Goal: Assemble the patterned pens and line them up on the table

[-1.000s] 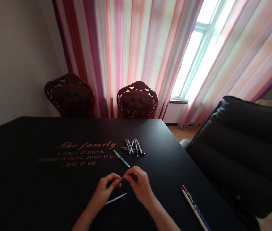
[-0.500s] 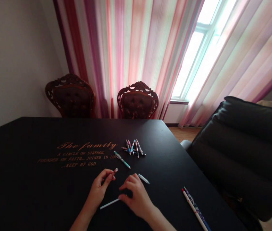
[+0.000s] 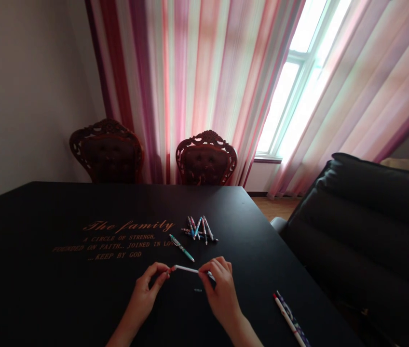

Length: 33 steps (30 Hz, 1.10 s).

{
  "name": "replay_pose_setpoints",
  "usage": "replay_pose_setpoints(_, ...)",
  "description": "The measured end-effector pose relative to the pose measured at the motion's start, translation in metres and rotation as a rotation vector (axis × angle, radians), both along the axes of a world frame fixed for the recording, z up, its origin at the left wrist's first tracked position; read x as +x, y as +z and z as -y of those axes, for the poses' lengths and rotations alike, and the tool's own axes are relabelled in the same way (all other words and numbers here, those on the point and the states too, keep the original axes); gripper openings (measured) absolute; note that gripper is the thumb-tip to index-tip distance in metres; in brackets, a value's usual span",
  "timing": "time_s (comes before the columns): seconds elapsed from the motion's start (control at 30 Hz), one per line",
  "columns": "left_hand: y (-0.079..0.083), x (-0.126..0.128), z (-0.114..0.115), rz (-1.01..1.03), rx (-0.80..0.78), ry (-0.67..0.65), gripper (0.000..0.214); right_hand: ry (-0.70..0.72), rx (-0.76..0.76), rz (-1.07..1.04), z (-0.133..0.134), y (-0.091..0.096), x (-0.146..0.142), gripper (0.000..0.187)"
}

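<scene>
My left hand (image 3: pixel 145 284) pinches a small reddish pen part (image 3: pixel 171 269) between thumb and fingertips. In my right hand (image 3: pixel 222 286), thumb and fingers grip a thin white pen refill (image 3: pixel 187 269). The refill's left end meets the pen part; whether it sits inside the opening I cannot tell. A white pen barrel piece (image 3: pixel 212 276) shows only partly behind my right fingers. Below the refill lies a tiny clear piece (image 3: pixel 197 290). Just beyond my hands rests a green patterned pen (image 3: pixel 182 248).
Several patterned pens (image 3: pixel 199 229) lie in a loose pile farther back on the black table (image 3: pixel 63 299). At the right, a white pen with a red end (image 3: pixel 287 318) lies beside a dark patterned pen (image 3: pixel 293 315). Two carved chairs (image 3: pixel 206 156) and a black sofa (image 3: pixel 367 231) stand around.
My right hand has picked the white refill up off the table and brought it to the pen part in my left hand. The tiny clear piece now shows on the table.
</scene>
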<state>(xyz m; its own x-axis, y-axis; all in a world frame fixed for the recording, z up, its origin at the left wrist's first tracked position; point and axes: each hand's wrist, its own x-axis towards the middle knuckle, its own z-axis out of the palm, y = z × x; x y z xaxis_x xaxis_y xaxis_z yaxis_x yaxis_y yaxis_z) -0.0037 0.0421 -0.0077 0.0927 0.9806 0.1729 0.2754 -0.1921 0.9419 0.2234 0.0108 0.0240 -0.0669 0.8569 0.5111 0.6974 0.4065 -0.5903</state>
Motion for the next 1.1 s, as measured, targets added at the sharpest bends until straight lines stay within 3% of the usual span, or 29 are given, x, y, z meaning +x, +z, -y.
replay_pose_setpoints(0.23, 0.007, 0.005, 0.006, -0.240, 0.069, -0.054, 0.019, 0.078, -0.009, 0.127, 0.000, 0.020, 0.006, 0.014)
replay_pose_setpoints(0.37, 0.008, 0.012, 0.009, -0.217, 0.051, -0.114, 0.019, 0.131, -0.035, 0.059, -0.004, 0.024, 0.002, 0.009)
replay_pose_setpoints(0.43, 0.007, 0.013, 0.008, -0.130, 0.000, -0.112, 0.022, 0.014, -0.045, -0.079, -0.005, 0.018, 0.001, 0.022)
replay_pose_setpoints(0.5, 0.005, 0.011, 0.006, -0.040, -0.043, -0.080, 0.027, -0.089, -0.074, -0.134, -0.003, 0.008, 0.001, 0.014)
replay_pose_setpoints(0.6, 0.001, 0.006, 0.002, 0.019, -0.061, -0.030, 0.033, -0.065, -0.125, 0.045, 0.007, -0.011, 0.000, 0.005)
replay_pose_setpoints(0.77, 0.000, 0.005, 0.001, 0.040, -0.075, -0.015, 0.038, -0.055, -0.132, 0.252, 0.017, -0.031, -0.006, 0.020)
replay_pose_setpoints(0.97, 0.006, 0.007, 0.003, 0.009, -0.051, -0.025, 0.035, -0.027, -0.081, -0.076, -0.004, -0.001, 0.002, 0.010)
replay_pose_setpoints(1.1, 0.009, 0.008, 0.005, -0.022, -0.041, -0.050, 0.033, 0.017, -0.016, -0.121, -0.014, 0.020, 0.006, 0.011)
